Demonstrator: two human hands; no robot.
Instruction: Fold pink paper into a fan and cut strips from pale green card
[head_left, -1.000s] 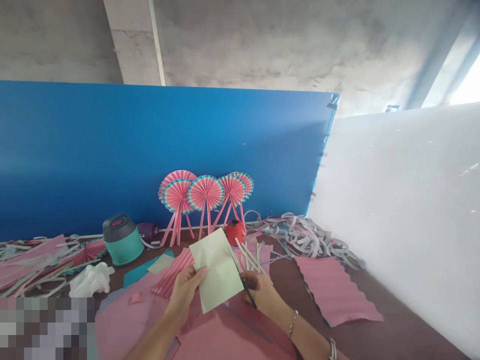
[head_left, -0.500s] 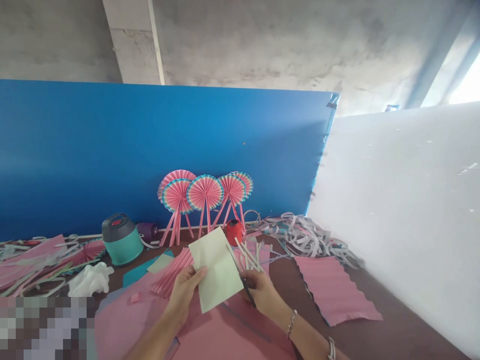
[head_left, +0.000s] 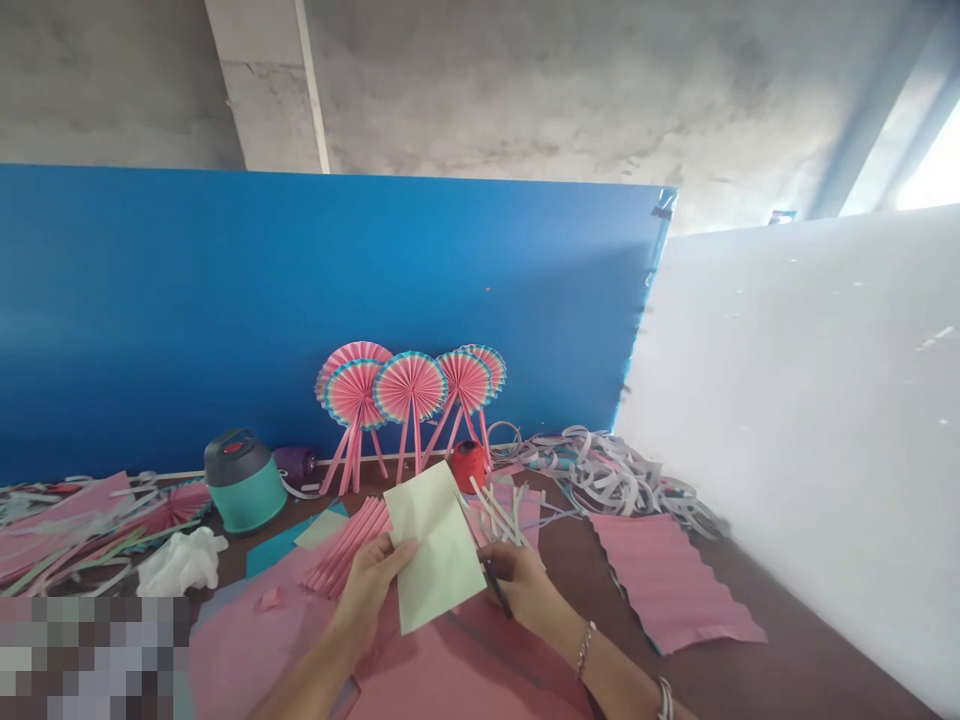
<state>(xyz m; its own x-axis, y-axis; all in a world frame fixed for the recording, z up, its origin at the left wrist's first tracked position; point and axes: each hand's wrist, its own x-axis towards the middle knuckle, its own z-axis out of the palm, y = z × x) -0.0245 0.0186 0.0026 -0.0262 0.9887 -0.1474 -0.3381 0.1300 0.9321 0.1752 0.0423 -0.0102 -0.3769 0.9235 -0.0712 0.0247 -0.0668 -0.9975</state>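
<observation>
My left hand (head_left: pixel 373 578) pinches the left edge of a pale green sheet of paper (head_left: pixel 437 560), thumb on top. The sheet is tilted above the table. Around the handles of a pair of scissors (head_left: pixel 493 582) my right hand (head_left: pixel 521 580) is closed, at the sheet's right edge. The blades run up along that edge; whether they are apart I cannot make out. Below both hands lie large pink sheets (head_left: pixel 465 665). Pink rolled paper sticks (head_left: pixel 351 545) lie beyond my left hand, and narrow pale strips (head_left: pixel 501 512) lie just past the scissors.
Pink pleated paper fans (head_left: pixel 410 385) on sticks lean against the blue partition (head_left: pixel 225 290). A teal and grey container (head_left: pixel 244 480) and a red object (head_left: pixel 469 465) stand in front. Curled strips (head_left: pixel 607 470) heap at the back right, near a creased pink sheet (head_left: pixel 675 580). White wall right.
The green sheet has shifted slightly right and down, its right edge closer to the scissors. Both hands keep their hold and have hardly moved.
</observation>
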